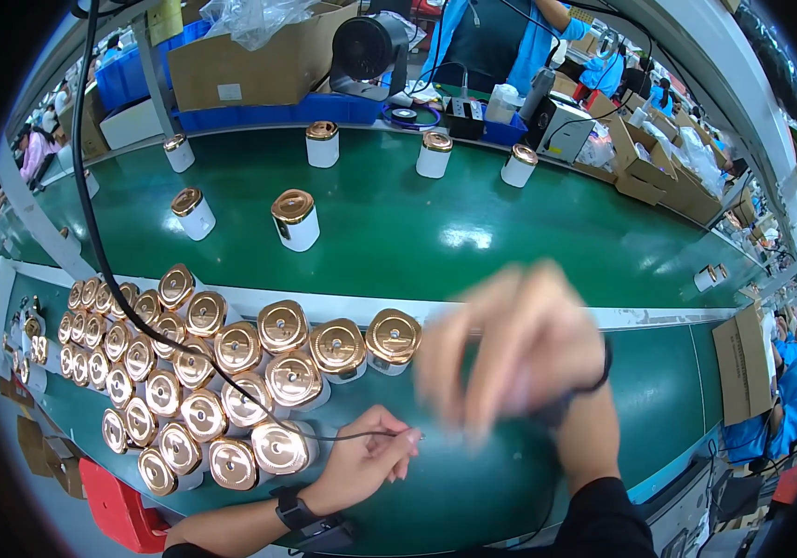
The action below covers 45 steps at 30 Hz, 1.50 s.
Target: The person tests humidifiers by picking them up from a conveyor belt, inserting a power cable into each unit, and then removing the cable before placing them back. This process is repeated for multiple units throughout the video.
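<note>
My left hand (368, 462) is closed in a pinch on the end of a thin black cable (93, 219). The cable hangs from above and runs across the rows to my fingers. My right hand (524, 349) is raised over the green work surface (645, 391), smeared by motion, so its fingers and anything in them cannot be made out. Left of both hands stand several white, rounded-square containers with shiny copper-gold tops. One container (279, 448) stands just left of my left hand; another container (393, 337) is nearest my right hand.
Beyond a white rail (631, 319), a green belt (398, 219) carries spaced containers of the same kind. Behind it are a black fan-like device (364, 48), a cardboard box (240, 70) and a person in blue (533, 42). A red stool (118, 507) stands lower left.
</note>
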Tool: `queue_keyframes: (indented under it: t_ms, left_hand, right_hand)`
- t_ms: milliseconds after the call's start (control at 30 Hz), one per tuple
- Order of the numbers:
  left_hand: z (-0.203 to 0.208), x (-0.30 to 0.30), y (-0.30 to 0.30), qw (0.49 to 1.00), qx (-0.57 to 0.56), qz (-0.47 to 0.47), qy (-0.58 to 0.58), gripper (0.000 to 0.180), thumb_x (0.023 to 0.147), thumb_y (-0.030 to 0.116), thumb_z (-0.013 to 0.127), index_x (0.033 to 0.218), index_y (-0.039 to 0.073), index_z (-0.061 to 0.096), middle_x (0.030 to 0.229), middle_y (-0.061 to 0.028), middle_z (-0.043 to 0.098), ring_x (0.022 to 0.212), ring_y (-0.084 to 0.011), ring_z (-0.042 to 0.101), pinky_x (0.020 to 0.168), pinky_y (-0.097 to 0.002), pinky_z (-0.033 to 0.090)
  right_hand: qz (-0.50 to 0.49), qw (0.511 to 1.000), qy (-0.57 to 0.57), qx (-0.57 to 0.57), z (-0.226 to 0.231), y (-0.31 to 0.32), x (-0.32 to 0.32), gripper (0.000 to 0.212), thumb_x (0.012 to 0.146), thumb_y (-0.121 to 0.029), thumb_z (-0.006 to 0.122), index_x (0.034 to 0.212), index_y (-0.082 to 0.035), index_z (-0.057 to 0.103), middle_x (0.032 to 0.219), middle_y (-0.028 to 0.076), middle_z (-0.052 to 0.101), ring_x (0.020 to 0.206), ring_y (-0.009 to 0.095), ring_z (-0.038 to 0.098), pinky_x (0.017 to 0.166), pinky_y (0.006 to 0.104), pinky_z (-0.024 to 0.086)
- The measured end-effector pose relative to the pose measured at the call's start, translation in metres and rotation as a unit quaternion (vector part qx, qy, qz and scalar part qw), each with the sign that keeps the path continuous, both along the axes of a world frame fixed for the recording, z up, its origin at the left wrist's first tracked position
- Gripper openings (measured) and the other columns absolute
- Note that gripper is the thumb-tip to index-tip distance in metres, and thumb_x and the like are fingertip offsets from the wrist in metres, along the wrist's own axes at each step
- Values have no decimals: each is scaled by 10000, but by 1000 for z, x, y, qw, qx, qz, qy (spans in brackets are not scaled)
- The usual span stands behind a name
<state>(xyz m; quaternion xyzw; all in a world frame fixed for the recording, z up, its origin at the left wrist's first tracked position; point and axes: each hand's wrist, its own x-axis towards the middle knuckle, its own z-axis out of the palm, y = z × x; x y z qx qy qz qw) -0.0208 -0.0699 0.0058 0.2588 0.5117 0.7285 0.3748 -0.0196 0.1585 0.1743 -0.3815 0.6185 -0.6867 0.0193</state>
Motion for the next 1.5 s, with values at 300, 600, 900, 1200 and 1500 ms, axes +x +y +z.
queue_keyframes:
  t_ms: [300, 600, 900, 1200, 1500]
  left_hand:
    - [17, 12, 6, 996, -57, -56, -25, 128, 945, 58, 632, 999, 12, 525, 851, -88, 659, 638, -75, 599, 511, -203, 450]
    - [11, 7, -5, 997, -50, -56, -22, 137, 942, 29, 623, 1040, 9, 528, 929, -108, 684, 661, -73, 602, 534, -206, 455]
    - [32, -1, -1, 992, 49, 57, 103, 158, 939, -31, 588, 1086, -9, 535, 1016, -169, 659, 648, -103, 611, 506, -208, 457]
    - [39, 9, 3, 992, 1, 63, 105, 111, 908, -50, 627, 1019, -58, 636, 998, -121, 657, 658, -95, 605, 560, -216, 497]
    - [25, 2, 0, 971, -27, 57, 230, 91, 894, -72, 631, 982, -58, 615, 952, -146, 647, 624, -116, 615, 516, -224, 484]
  right_hand:
    - [-835, 507, -14, 213, -171, 363, -104, 541, 807, -364, 770, 1122, 14, 544, 1106, 127, 634, 959, 206, 615, 845, 329, 491]
    - [-697, 702, -142, -39, -173, 299, -121, 602, 818, -383, 755, 1222, -4, 519, 1087, 93, 616, 970, 229, 626, 852, 332, 507]
    - [-443, 863, -194, -149, -143, 16, 31, 503, 866, -208, 625, 1300, -25, 448, 1022, 146, 619, 866, 236, 660, 736, 359, 563]
    - [-392, 887, -228, -82, -146, -46, 73, 607, 898, -276, 622, 1394, -26, 380, 1018, 138, 624, 823, 198, 656, 722, 310, 543]
    - [-446, 883, -148, 14, -143, -53, 75, 576, 874, -242, 676, 1346, -30, 421, 1081, 112, 626, 973, 145, 601, 853, 286, 484]
